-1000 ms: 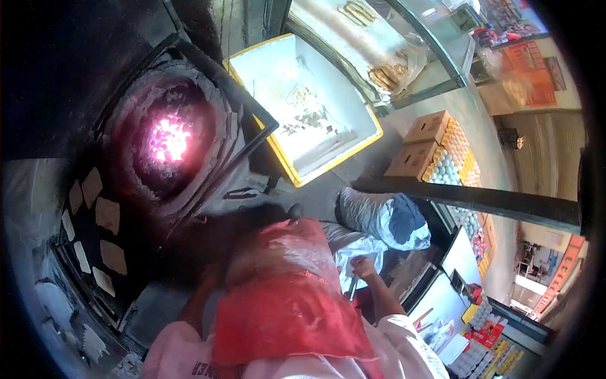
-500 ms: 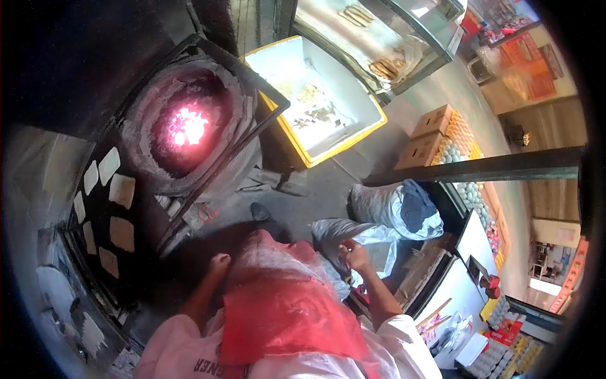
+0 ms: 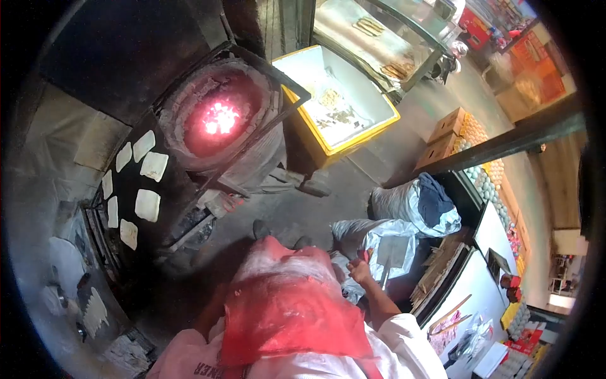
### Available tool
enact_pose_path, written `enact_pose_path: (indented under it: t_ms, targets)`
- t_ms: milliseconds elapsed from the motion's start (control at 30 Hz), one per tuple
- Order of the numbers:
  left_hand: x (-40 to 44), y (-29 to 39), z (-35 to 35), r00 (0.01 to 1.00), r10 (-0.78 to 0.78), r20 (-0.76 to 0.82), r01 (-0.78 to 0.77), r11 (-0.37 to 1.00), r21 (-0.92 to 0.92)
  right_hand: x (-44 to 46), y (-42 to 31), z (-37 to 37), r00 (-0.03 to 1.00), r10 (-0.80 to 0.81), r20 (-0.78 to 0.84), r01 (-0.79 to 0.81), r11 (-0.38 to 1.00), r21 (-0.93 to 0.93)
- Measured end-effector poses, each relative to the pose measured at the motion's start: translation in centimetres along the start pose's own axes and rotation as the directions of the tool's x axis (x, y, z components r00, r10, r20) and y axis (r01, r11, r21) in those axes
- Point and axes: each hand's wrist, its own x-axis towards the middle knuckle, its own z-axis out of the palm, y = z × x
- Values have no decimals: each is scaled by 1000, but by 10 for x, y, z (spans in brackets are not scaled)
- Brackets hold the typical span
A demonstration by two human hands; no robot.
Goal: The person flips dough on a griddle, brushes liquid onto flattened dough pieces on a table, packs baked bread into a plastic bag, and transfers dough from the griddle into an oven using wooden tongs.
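Observation:
My right hand [image 3: 360, 271] is closed around a small red object [image 3: 365, 255], whose kind I cannot make out. It is beside an open silvery-white sack [image 3: 404, 235], to the right of my red apron [image 3: 293, 319]. Of my left arm, only a shadowed part shows beside the apron, and the hand cannot be seen. On the dark surface at left lie several pale, flat dough pieces [image 3: 147, 205]. Beyond them, a round clay-like oven [image 3: 173, 129] holds glowing coals [image 3: 221, 118].
A yellow-rimmed white bin [image 3: 366, 130] with crumbs stands right of the oven. Behind it, a glass case [image 3: 353, 47] holds browned breads. A second stuffed sack [image 3: 398, 203] carries dark cloth [image 3: 435, 201]. Egg trays [image 3: 486, 183], cartons [image 3: 442, 136] and a white counter [image 3: 451, 303] are at right.
My view has shifted, so the oven, bin and sacks sit farther right in the picture. My left hand, seen earlier beside the apron, has dropped out of sight. My right hand stays closed.

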Motion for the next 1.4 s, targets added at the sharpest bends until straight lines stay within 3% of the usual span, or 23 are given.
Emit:
enact_pose_path:
  t_ms: [33, 67, 100, 133, 167, 200, 267, 300, 333, 433, 467, 533, 700, 767, 800, 867, 933, 1033, 1067, 1167, 1200, 1333, 1400]
  targets:
    - [11, -23, -9, 970, -84, 229, 73, 996, 57, -1, -3, 4, 1000, -17, 3, 17, 1000, 23]
    - [15, -13, -20, 969, -80, 232, 66, 996, 67, -18, -38, -6, 996, 72, 46, -77, 989, 123]
    - [23, 19, -38, 950, -204, 236, 203, 979, 27, -7, -24, 7, 1000, 9, 13, -10, 997, 71]
    - [25, 75, -62, 914, -326, 244, 338, 941, -11, 4, -12, 20, 998, -55, -15, 55, 998, 16]
    - [7, 174, -89, 802, -563, 199, 596, 778, -198, 0, -17, 24, 999, -43, -26, 44, 998, 37]
    - [9, 167, -92, 804, -562, 195, 593, 783, -188, -4, -31, 23, 999, -32, -36, 34, 998, 58]
    - [26, 137, -93, 986, -157, 60, 159, 987, -35, -11, -53, 26, 996, 65, -57, -51, 975, 215]
    - [45, 92, -89, 998, 2, 67, -5, 999, 49, -8, -53, 35, 994, 68, -87, -45, 971, 236]
    - [49, 97, -97, 997, 9, 77, -13, 998, 57, -7, -52, 44, 990, 73, -119, -41, 967, 252]
    - [52, 114, -107, 946, -251, 207, 311, 885, -348, -26, -65, 61, 986, 46, -157, -2, 964, 267]
    - [53, 119, -109, 946, -248, 208, 310, 881, -357, -44, -79, 59, 992, 102, -75, -66, 922, 382]
    - [47, 145, -120, 922, -341, 185, 388, 828, -406, -46, -66, 73, 998, 64, -13, -59, 962, 267]
    - [59, 67, -97, 956, -219, 197, 280, 881, -381, -62, -61, 72, 996, 86, -30, -81, 985, 150]
    - [59, 53, -87, 987, -62, 151, 67, 998, -22, -85, -97, 39, 985, 167, 42, -172, 975, 140]
    - [58, 46, -80, 986, -60, 158, 66, 997, -30, -78, -82, 39, 984, 173, 36, -176, 975, 134]
    - [57, 26, -63, 946, -173, 273, 189, 981, -33, -58, -43, 40, 990, 126, -69, -114, 980, 165]
    - [56, -6, -42, 898, -155, 412, 132, 988, 85, -54, -42, 16, 983, 167, -72, -149, 967, 204]
    - [30, 7, -25, 907, -189, 377, 185, 982, 47, -35, -45, -23, 986, 166, 5, -160, 939, 305]
    - [20, 13, -23, 912, -212, 352, 219, 976, 21, -16, -21, -21, 988, 129, -91, -88, 927, 364]
    - [0, 37, -15, 916, -277, 292, 305, 951, -55, 21, -20, -47, 987, 142, -71, -94, 881, 464]
    - [-5, 45, -13, 915, -299, 272, 332, 940, -83, 2, -88, -74, 975, 185, -126, -123, 913, 389]
    - [-33, 89, -8, 895, -405, 188, 439, 875, -205, 81, -88, -91, 996, 85, 21, -86, 897, 434]
    - [-42, 105, -3, 873, -459, 166, 488, 833, -259, 108, -112, -101, 993, -115, -17, 114, 934, 337]
